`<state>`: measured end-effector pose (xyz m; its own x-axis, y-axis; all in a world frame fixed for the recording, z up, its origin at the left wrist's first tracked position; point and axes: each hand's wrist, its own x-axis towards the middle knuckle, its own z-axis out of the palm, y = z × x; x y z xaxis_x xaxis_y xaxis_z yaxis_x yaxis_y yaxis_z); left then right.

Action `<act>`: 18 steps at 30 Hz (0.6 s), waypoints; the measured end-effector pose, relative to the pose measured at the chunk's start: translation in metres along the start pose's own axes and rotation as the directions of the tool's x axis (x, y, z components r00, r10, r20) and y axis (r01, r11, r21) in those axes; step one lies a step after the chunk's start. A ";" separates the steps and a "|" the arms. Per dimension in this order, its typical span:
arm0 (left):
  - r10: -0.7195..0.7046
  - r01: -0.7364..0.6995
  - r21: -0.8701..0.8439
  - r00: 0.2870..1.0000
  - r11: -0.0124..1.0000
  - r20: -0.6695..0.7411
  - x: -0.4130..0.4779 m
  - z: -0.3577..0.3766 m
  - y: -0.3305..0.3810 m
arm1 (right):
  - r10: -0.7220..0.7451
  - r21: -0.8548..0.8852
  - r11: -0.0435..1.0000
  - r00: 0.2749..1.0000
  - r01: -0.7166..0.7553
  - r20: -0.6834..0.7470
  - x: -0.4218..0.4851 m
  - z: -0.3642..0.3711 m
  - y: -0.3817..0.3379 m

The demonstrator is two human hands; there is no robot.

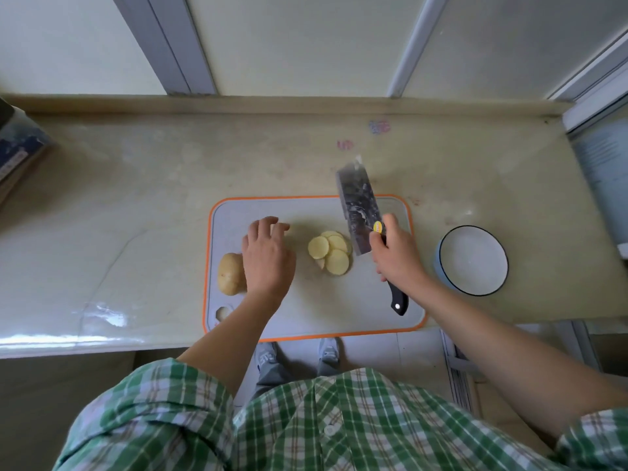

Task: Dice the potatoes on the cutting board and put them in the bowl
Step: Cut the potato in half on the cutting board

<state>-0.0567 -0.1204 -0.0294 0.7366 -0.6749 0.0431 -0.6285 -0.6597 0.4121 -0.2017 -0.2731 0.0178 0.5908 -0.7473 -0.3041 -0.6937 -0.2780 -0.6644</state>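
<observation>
Right hand (396, 256) grips the knife (360, 212); left hand (266, 256), loose and empty, should pin the slices (331, 253), fingertips tucked.

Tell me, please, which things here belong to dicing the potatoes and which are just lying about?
For the job: whole potato, potato slices, cutting board, cleaver held by the right hand, empty bowl.

Lying about: dark box at the left edge of the counter, pale container at its right edge.

Head camera looks steeply down, close above the counter (136, 198).
</observation>
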 end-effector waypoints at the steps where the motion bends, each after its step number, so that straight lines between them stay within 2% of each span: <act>1: 0.115 -0.115 0.012 0.993 0.993 0.011 0.000 0.004 0.004 | 0.022 0.015 1.000 1.000 -0.022 0.006 -0.002 -0.001 0.005; 3: 0.288 -0.292 0.028 0.952 0.956 0.102 0.004 0.013 0.016 | 0.057 0.030 0.998 0.998 -0.058 0.022 -0.006 -0.003 0.014; 6: 0.340 -0.364 0.034 0.895 0.931 0.289 0.014 0.021 0.034 | 0.093 0.044 0.995 0.995 -0.094 0.030 -0.009 -0.006 0.021; 8: 0.324 -0.363 0.056 0.883 0.930 0.339 0.021 0.023 0.038 | 0.093 0.062 0.994 0.995 -0.095 0.030 -0.009 -0.009 0.024; 10: 0.292 -0.331 0.069 0.898 0.941 0.329 0.026 0.019 0.036 | 0.089 0.089 0.992 0.996 -0.092 0.028 -0.007 -0.012 0.025; 15: 0.237 -0.256 -0.004 0.890 0.967 0.390 0.028 0.010 0.032 | 0.084 0.101 0.991 0.994 -0.091 0.070 -0.001 -0.017 0.028; 18: 0.179 -0.184 -0.019 0.924 0.983 0.338 0.033 0.004 0.029 | 0.076 0.107 0.990 0.993 -0.086 0.094 0.004 -0.019 0.029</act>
<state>-0.0517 -0.1632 -0.0196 0.4831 -0.8537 -0.1942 -0.7483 -0.5178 0.4148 -0.2273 -0.2958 0.0104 0.5723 -0.7064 -0.4165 -0.6937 -0.1462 -0.7052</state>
